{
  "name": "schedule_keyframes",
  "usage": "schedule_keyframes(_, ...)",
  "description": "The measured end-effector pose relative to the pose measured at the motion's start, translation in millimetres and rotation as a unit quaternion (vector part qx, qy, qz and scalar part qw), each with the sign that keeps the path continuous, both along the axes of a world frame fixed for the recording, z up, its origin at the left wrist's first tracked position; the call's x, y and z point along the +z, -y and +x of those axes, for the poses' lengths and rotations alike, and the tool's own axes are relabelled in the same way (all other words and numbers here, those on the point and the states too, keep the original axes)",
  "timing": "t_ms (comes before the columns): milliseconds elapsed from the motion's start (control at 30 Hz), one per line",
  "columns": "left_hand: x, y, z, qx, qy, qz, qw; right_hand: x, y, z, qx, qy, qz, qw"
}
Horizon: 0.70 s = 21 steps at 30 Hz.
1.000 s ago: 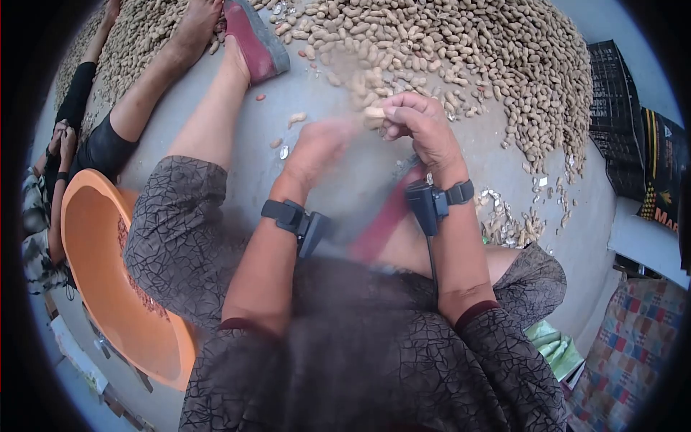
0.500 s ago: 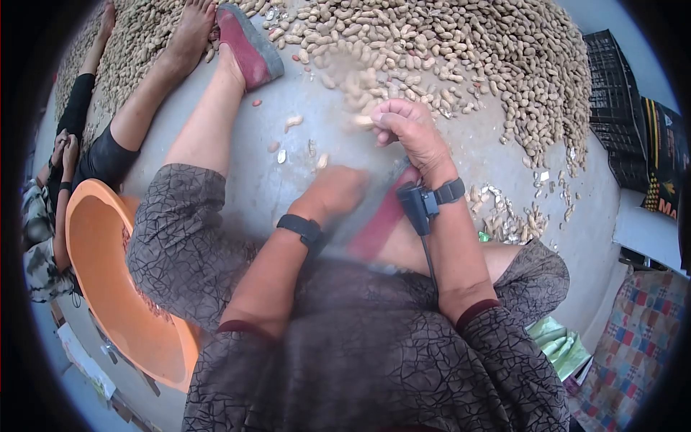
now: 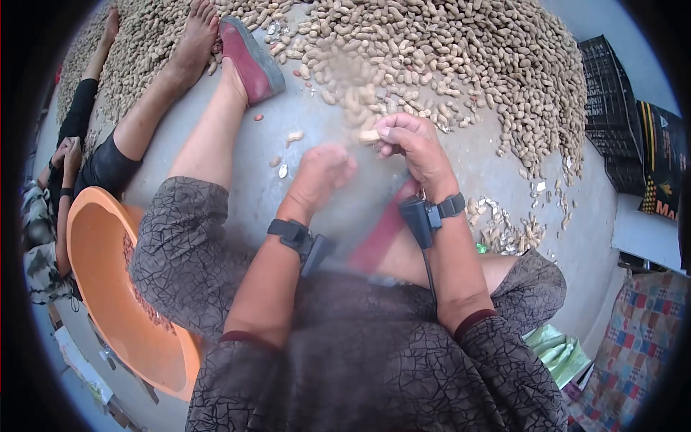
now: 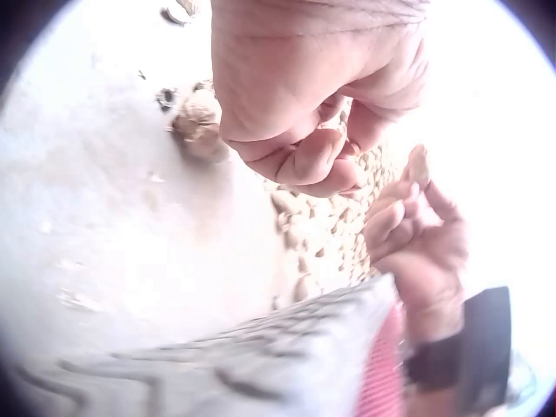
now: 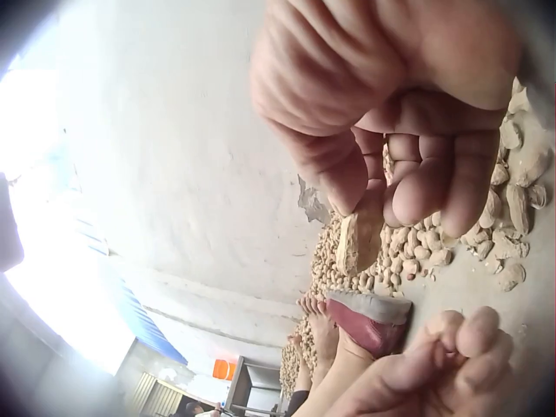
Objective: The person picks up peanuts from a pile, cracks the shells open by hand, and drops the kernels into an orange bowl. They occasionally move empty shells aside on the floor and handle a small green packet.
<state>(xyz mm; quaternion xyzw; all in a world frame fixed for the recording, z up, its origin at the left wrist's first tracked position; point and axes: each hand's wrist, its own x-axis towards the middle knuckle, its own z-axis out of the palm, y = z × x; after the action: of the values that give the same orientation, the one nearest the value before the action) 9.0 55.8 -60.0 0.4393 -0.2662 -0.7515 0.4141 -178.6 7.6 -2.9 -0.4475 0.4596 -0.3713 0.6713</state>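
Note:
My right hand (image 3: 414, 147) holds an unshelled peanut (image 3: 369, 135) between thumb and index finger, its free end pointing left. The right wrist view shows the same peanut (image 5: 359, 243) jutting from the fingertips, the other fingers bent behind. Left of it and slightly lower, my left hand (image 3: 322, 176) is raised over the floor, apart from the peanut. Its fingers are curled in with the thumb against them in the left wrist view, and no held thing shows there; the inside of the palm is hidden.
A large heap of peanuts (image 3: 461, 50) spreads beyond my hands. Shells (image 3: 511, 227) lie right of my bent leg, a few loose pieces (image 3: 294, 137) on the left. An orange tub (image 3: 97, 266) with reddish kernels stands at left beside another person's legs (image 3: 162, 90). Black crates (image 3: 612, 115) stand at right.
My left hand dropped down and rightward, then came back up toward the right hand. A pale piece beside it half a second ago no longer shows. The right hand keeps its peanut.

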Motion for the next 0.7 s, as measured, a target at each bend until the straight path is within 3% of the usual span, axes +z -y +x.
schedule_keyframes(33,7,4,2,0.05,-0.11,-0.008,0.993,1,0,0,0.0,0.001,-0.002,1.0)
schedule_keyframes(133,22,11,3,0.079,-0.142,-0.004,0.987,5,0,3,0.041,-0.039,-0.031,0.998)
schedule_keyframes(333,30,10,-1,0.002,0.007,-0.038,0.999,8,0,8,0.065,-0.064,-0.043,0.995)
schedule_keyframes(433,43,6,-8,-0.002,-0.026,0.002,1.0,11,-2,11,0.046,-0.044,-0.037,0.997)
schedule_keyframes(700,43,5,-11,0.019,-0.003,-0.031,0.999,9,-2,13,0.035,-0.038,-0.018,0.998)
